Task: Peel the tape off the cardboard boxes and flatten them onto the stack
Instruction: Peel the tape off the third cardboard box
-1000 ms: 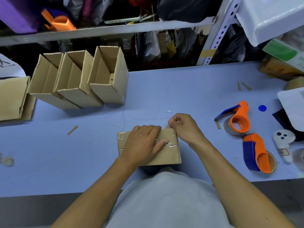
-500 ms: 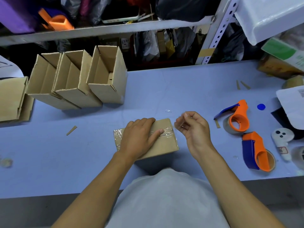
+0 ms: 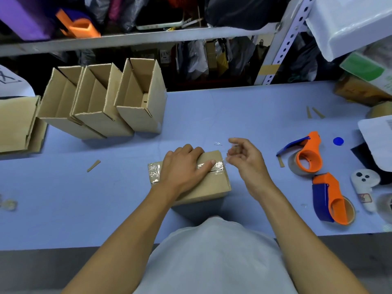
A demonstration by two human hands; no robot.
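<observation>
Left hand (image 3: 184, 166) presses flat on the taped box (image 3: 212, 183) at the table's (image 3: 106, 198) near edge; right hand (image 3: 246, 160), loosely curled and holding nothing discernible, has lifted off the tape (image 3: 214, 166).

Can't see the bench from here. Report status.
Left hand flat on taped box. Right hand off it, loosely curled, hold unclear. Clear tape across seam. Nothing in the way.

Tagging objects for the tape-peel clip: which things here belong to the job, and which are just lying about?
In the job:
- taped box, under the left hand
- clear tape along its top seam
- right hand, beside the tape's end
- three open boxes
- flat cardboard stack

Lying about:
- two orange tape dispensers
- blue disc
- white controller
- cardboard slivers
</observation>
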